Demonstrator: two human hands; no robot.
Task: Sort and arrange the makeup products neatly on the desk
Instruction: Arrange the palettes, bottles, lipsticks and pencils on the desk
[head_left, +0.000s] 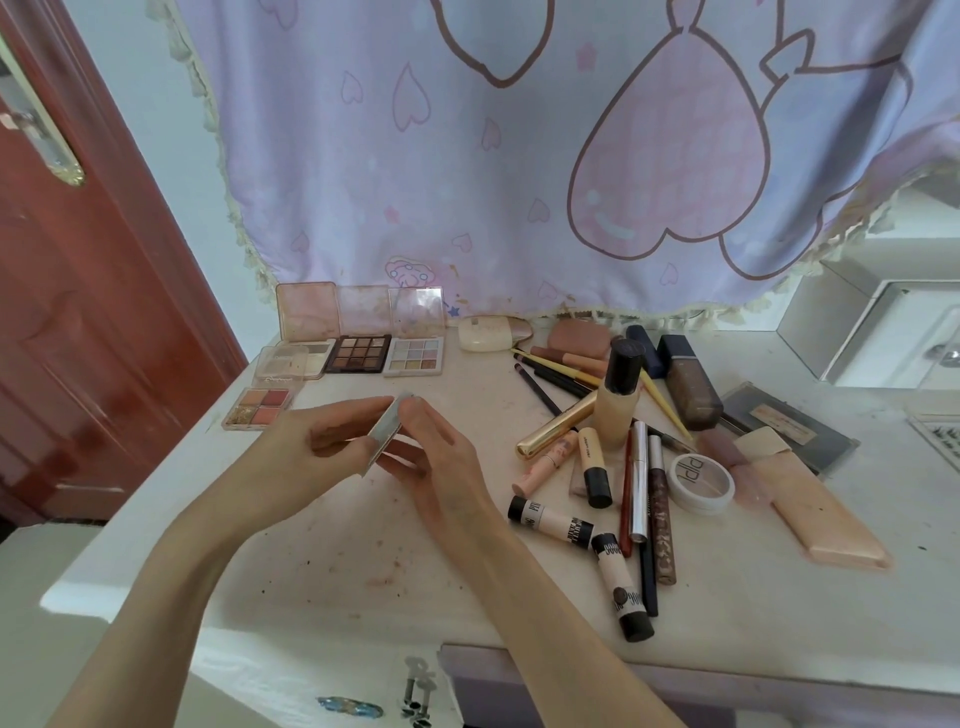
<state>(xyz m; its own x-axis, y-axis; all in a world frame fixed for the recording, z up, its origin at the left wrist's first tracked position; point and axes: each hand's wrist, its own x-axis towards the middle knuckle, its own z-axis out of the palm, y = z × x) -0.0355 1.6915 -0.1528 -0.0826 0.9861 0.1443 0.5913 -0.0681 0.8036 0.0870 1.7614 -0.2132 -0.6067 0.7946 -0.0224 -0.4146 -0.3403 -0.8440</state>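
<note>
Both my hands hold a small flat silvery compact (385, 432) edge-on above the middle of the white desk (322, 551). My left hand (317, 441) pinches its left side and my right hand (436, 457) grips its right side. Open eyeshadow palettes stand in a row at the back left: a pink one (306, 325), a brown one (358, 353) and a pale one (415, 356). Two smaller palettes (260, 405) lie in front of them. A jumbled pile of tubes, pencils and bottles (613, 467) covers the right half.
A foundation bottle (618, 395) stands upright in the pile. A round white pot (701, 483) and a long peach case (826, 525) lie to the right. A cartoon-print cloth (519, 156) hangs behind the desk. A red door (78, 312) is at the left.
</note>
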